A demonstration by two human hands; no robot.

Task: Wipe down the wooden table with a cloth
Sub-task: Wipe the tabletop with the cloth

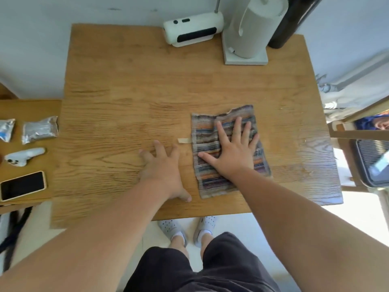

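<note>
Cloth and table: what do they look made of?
Cloth: seemingly woven fabric, matte, with multicoloured stripes and soft ridges; fibre unclear. Table: wood or wood veneer, judging by the visible grain, with a slight sheen near its right edge.

Home room: wooden table (126, 91), paper-towel holder (250, 32), phone (22, 185), slippers (171, 227).

Single head-worn view, wide-angle.
It looks steeply down and forward over the table (130, 85), near edge close underneath, the wall (63, 9) along the top.
</note>
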